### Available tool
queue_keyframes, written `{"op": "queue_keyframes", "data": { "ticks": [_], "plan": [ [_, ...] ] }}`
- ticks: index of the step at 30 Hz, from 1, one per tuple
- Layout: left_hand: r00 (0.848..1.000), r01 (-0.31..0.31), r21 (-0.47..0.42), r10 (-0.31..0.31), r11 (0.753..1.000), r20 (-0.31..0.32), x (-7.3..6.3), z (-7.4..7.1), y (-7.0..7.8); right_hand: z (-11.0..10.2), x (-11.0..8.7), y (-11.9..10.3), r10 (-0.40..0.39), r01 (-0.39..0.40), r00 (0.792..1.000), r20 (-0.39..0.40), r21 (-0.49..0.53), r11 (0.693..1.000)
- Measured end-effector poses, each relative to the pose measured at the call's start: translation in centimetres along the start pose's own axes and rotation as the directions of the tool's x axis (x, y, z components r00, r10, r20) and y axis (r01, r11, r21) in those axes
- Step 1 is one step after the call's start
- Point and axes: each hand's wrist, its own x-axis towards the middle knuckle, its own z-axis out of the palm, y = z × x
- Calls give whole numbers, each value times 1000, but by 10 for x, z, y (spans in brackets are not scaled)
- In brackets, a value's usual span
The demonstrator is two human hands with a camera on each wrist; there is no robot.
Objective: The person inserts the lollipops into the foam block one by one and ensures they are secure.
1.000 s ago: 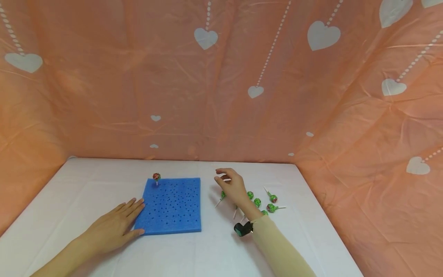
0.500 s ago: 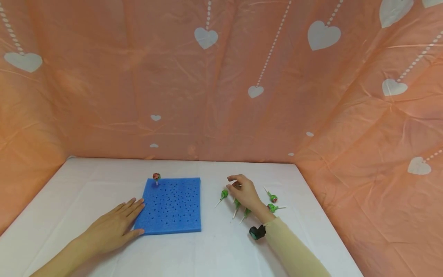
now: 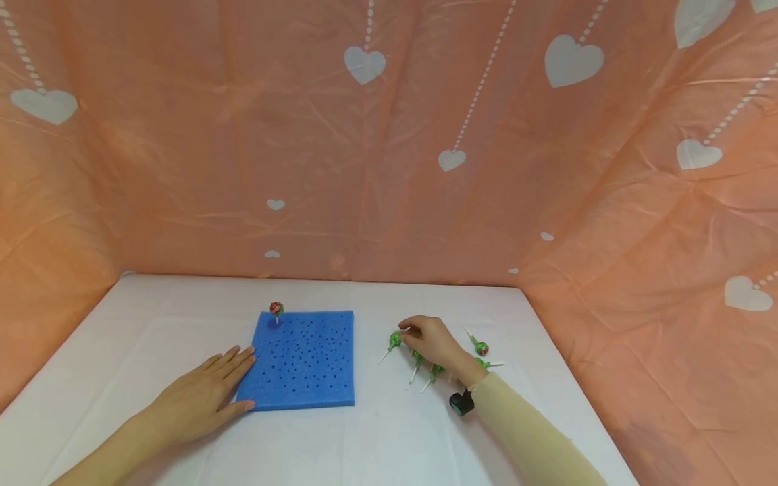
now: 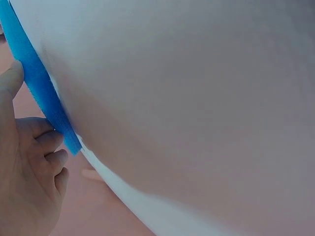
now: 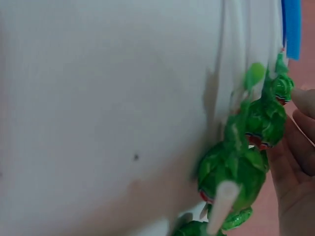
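Note:
A blue foam board (image 3: 304,388) dotted with dark holes lies on the white table, one lollipop (image 3: 276,308) standing upright near its far left corner. My left hand (image 3: 203,391), fingers stretched out, rests along the board's left edge; the left wrist view shows fingers (image 4: 49,140) against the blue edge. To the right of the board, my right hand (image 3: 434,341) hovers over several green-wrapped lollipops. Its thumb and forefinger are beside the leftmost lollipop (image 3: 394,339), which lies on the table. The right wrist view shows the thumb close to a lollipop head (image 5: 283,87).
More lollipops lie around and partly under my right hand, including a lollipop (image 3: 481,348) to its right and a lollipop (image 3: 435,371) on its near side. An orange curtain (image 3: 389,223) with white hearts borders the table (image 3: 200,304) at the back and sides.
My right hand has moved right and slightly nearer, then lowered to the leftmost lollipop. My left hand, the board and the lollipops have stayed put.

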Motion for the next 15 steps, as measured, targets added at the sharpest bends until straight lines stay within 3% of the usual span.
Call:
{"op": "queue_keyframes", "data": {
  "ticks": [15],
  "plan": [
    [1000, 12, -9, -12, 1000, 17, 0, -1, 0, 1, 6, 3, -58, 68, 995, 87, -121, 990]
  ]
}}
